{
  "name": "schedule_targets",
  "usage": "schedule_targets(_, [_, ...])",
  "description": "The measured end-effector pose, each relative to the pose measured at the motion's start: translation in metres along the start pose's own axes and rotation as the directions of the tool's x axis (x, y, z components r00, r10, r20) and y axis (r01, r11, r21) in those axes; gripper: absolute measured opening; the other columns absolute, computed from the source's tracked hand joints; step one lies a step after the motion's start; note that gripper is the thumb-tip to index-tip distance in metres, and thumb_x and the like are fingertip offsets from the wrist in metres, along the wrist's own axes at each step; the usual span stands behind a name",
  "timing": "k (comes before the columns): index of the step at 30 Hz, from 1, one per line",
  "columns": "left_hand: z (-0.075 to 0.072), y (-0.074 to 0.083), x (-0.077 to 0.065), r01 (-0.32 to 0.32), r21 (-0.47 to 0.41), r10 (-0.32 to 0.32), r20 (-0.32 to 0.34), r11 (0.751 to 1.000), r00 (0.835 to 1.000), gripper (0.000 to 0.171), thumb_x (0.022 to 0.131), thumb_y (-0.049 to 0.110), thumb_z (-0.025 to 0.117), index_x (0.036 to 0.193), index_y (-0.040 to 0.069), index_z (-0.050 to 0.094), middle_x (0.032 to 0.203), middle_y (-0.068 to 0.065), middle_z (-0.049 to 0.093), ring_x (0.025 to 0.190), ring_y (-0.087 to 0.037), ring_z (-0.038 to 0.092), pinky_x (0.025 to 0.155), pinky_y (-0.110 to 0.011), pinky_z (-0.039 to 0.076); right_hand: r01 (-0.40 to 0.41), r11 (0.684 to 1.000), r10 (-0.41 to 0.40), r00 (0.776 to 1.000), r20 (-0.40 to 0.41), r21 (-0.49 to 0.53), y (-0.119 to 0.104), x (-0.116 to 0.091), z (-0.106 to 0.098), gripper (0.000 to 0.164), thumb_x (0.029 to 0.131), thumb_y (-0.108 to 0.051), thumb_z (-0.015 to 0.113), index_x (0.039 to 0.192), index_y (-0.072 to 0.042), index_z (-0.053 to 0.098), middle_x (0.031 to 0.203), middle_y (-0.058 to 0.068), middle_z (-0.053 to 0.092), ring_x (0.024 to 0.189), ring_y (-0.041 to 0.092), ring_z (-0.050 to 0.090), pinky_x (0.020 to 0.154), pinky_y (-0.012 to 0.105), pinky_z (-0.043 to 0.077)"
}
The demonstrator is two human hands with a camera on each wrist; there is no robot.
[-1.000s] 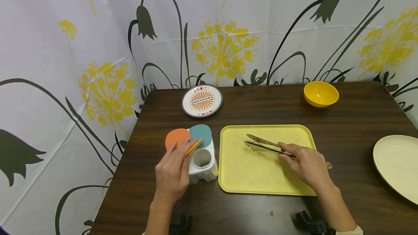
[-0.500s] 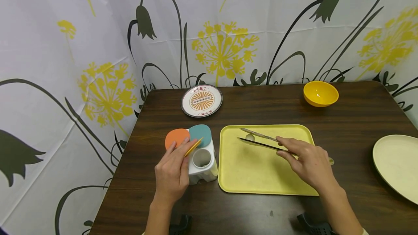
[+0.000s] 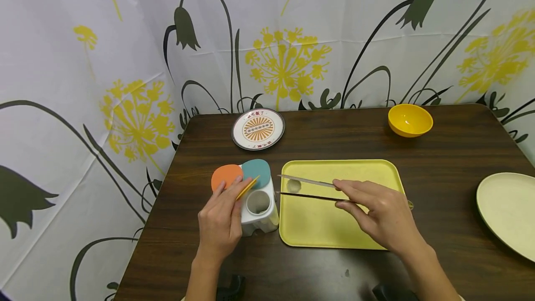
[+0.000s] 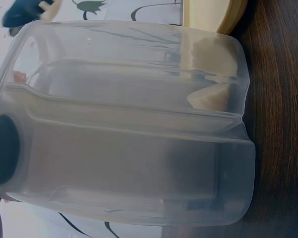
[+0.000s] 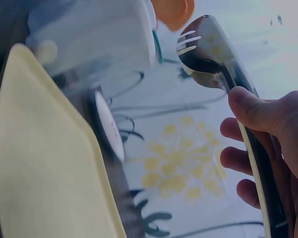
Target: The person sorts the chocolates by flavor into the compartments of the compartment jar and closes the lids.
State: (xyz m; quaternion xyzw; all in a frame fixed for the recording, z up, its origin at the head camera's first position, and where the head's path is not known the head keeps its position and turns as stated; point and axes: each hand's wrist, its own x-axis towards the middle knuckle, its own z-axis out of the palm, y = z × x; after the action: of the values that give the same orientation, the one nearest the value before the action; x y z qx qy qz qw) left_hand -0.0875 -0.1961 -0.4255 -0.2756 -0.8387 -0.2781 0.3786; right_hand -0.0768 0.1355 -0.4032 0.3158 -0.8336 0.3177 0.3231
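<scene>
My right hand [image 3: 380, 208] holds a pair of metal serving tongs [image 3: 309, 181] above the tray's left part, their tips pointing left at the box. In the right wrist view the tongs [image 5: 208, 44] show a slotted fork end over a rounded end. A small pale round shape shows between their tips; I cannot tell what it is. My left hand [image 3: 221, 219] is at the seasoning box [image 3: 260, 219], its fingers holding a yellow lid [image 3: 248, 188] tipped up. In the left wrist view the clear box [image 4: 124, 148] has a whitish lump [image 4: 208, 96] inside.
A yellow tray [image 3: 330, 231] lies right of the box. Orange [image 3: 225, 175] and teal [image 3: 257, 171] lids top the box's far end, and a round opening [image 3: 258, 202] is at its near right. Behind are a patterned plate [image 3: 259, 143] and a yellow bowl [image 3: 411, 127]; a cream plate [image 3: 507, 215] is at right.
My right hand has carried the tongs leftward across the tray to near the box, and their arms have turned nearly level. My left hand and the yellow lid have stayed in place.
</scene>
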Motion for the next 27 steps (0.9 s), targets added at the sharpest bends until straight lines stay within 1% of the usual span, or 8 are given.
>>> schedule_targets(4, [0.000, 0.000, 0.000, 0.000, -0.002, 0.000, 0.001, 1.000, 1.000, 0.035, 0.097, 0.012, 0.050, 0.129, 0.007, 0.064, 0.121, -0.006, 0.068, 0.111, -0.027, 0.065, 0.098, -0.053, 0.046, 0.049, 0.999, -0.049, 0.999, -0.005, 0.019, -0.012, 0.005, 0.008, 0.041, 0.098, -0.045, 0.056, 0.117, -0.015, 0.074, 0.106, -0.005, 0.073, 0.088, 0.011, 0.071, 0.067, 0.030, 0.054])
schedule_targets(9, [-0.001, 0.001, 0.000, -0.005, -0.001, 0.005, -0.003, 1.000, 1.000, 0.034, 0.099, 0.014, 0.047, 0.129, 0.006, 0.064, 0.121, -0.005, 0.068, 0.111, -0.027, 0.065, 0.097, -0.053, 0.046, 0.082, 0.995, -0.083, 0.996, 0.019, 0.053, -0.022, 0.010, 0.018, 0.037, 0.098, -0.042, 0.056, 0.119, -0.016, 0.073, 0.108, -0.005, 0.073, 0.089, 0.011, 0.070, 0.069, 0.032, 0.056])
schedule_targets(16, [0.000, 0.000, 0.000, -0.012, 0.005, 0.012, -0.004, 1.000, 1.000, 0.036, 0.103, 0.019, 0.043, 0.130, 0.007, 0.063, 0.122, -0.005, 0.068, 0.111, -0.026, 0.066, 0.097, -0.053, 0.047, 0.119, 0.990, -0.120, 0.993, 0.013, 0.079, -0.030, 0.014, 0.032, 0.035, 0.098, -0.039, 0.059, 0.119, -0.015, 0.072, 0.109, -0.004, 0.072, 0.087, 0.011, 0.070, 0.071, 0.034, 0.056])
schedule_targets(19, [0.000, -0.001, 0.000, -0.010, 0.007, 0.010, -0.004, 1.000, 1.000, 0.037, 0.104, 0.021, 0.041, 0.130, 0.007, 0.062, 0.122, -0.005, 0.068, 0.110, -0.026, 0.066, 0.097, -0.052, 0.047, 0.113, 0.990, -0.116, 0.993, 0.027, 0.080, -0.031, 0.013, 0.036, 0.034, 0.096, -0.037, 0.062, 0.120, -0.016, 0.072, 0.109, -0.004, 0.072, 0.088, 0.012, 0.070, 0.072, 0.034, 0.056])
schedule_targets(22, [0.000, -0.001, 0.000, -0.009, 0.009, 0.009, -0.003, 1.000, 1.000, 0.038, 0.104, 0.022, 0.040, 0.131, 0.007, 0.062, 0.121, -0.005, 0.068, 0.110, -0.026, 0.066, 0.097, -0.052, 0.047, 0.090, 0.993, -0.095, 0.993, 0.063, 0.079, -0.031, 0.012, 0.038, 0.035, 0.093, -0.036, 0.067, 0.122, -0.017, 0.071, 0.110, -0.005, 0.072, 0.089, 0.012, 0.069, 0.074, 0.034, 0.056])
schedule_targets(27, [0.000, -0.001, 0.000, -0.005, 0.012, 0.005, 0.000, 1.000, 1.000, 0.037, 0.104, 0.021, 0.040, 0.131, 0.007, 0.062, 0.120, -0.006, 0.069, 0.110, -0.025, 0.066, 0.098, -0.050, 0.046, 0.053, 0.996, -0.063, 0.988, 0.139, 0.072, -0.030, 0.010, 0.038, 0.044, 0.087, -0.033, 0.075, 0.127, -0.017, 0.068, 0.115, -0.006, 0.070, 0.093, 0.012, 0.069, 0.078, 0.035, 0.056])
